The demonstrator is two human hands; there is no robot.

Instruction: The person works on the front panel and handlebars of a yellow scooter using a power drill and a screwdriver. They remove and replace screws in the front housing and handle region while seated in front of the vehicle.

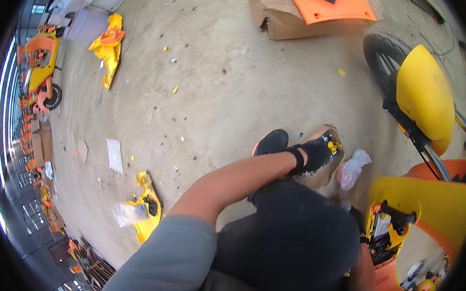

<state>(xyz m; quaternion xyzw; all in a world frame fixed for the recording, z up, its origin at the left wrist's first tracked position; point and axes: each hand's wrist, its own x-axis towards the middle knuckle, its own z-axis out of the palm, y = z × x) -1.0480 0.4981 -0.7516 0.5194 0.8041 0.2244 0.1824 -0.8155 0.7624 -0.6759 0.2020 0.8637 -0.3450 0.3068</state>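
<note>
My left hand [316, 155], in a black glove, reaches down into a small open cardboard box [324, 178] on the floor. Small yellow parts [332, 147] and dark or silvery bits lie in the box by its fingers, which blend into the contents. My right hand [357, 221], also gloved in black, is low beside the yellow and orange scooter [421, 202]. My dark-clad knee [303, 224] covers part of it, and its fingers do not show clearly. A black shoe [271, 142] stands just left of the box.
A clear plastic bag [353, 169] lies between the box and the scooter. The scooter's front wheel [385, 59] stands at the right. A large carton [283, 28] bears an orange panel [332, 7]. Yellow body parts [109, 50] lie on the left floor, near a bucket [85, 25].
</note>
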